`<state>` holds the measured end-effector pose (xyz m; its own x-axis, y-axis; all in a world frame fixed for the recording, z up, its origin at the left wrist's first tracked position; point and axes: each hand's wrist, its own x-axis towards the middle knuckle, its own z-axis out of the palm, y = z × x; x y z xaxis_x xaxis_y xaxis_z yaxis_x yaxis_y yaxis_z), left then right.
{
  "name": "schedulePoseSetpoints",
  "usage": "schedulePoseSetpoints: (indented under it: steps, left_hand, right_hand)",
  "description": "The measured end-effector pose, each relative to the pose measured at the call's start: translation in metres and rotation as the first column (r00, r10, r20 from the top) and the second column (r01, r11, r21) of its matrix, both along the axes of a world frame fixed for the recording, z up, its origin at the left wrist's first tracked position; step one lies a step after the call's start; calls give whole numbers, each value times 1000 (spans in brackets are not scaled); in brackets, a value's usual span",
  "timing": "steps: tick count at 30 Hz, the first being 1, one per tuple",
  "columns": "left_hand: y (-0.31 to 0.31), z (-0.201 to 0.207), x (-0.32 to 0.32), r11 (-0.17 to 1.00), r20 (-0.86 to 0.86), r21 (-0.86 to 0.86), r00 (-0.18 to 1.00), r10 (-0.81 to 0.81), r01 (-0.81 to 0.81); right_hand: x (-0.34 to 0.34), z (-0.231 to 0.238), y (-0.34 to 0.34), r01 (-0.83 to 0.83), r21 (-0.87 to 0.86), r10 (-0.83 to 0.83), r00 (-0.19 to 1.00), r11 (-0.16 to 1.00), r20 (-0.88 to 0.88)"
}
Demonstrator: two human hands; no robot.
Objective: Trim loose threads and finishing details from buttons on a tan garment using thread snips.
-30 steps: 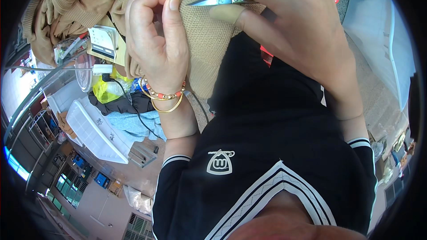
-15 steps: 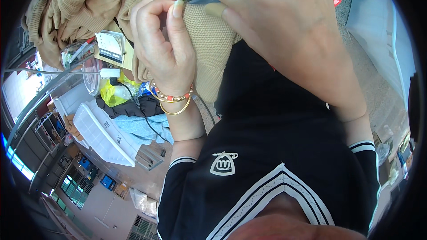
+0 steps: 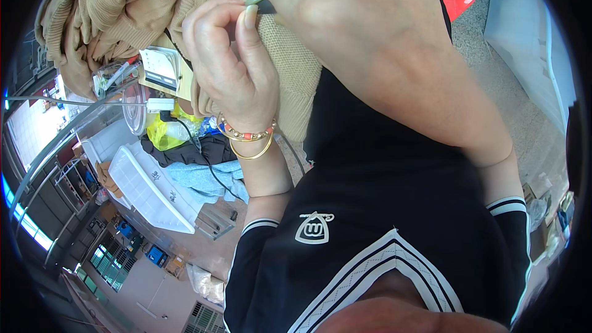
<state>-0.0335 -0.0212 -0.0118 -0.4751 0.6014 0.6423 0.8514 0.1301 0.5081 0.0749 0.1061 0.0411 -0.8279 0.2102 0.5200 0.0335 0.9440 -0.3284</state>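
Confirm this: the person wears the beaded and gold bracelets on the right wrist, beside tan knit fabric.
Wrong wrist: the head view shows the beaded and gold bracelets on the left wrist, beside tan knit fabric.

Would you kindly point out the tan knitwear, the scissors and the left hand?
Tan knitwear (image 3: 296, 74): head view, on its lower panel.
Scissors (image 3: 266, 7): head view, on the bit of blade showing.
Left hand (image 3: 234, 65): head view, on its middle.

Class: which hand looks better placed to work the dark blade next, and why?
Probably the right: the dark blade projects from the right hand, seen over the tan knit. The left hand only has fingertips beside the blade's exposed end.
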Motion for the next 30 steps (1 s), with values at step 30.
schedulePoseSetpoints:
  steps: [30]
  left_hand:
    - [-88,-27,-1,996,761,64,643,-88,61]
  right_hand:
    - [8,-14,9,127,-877,127,970,463,208]
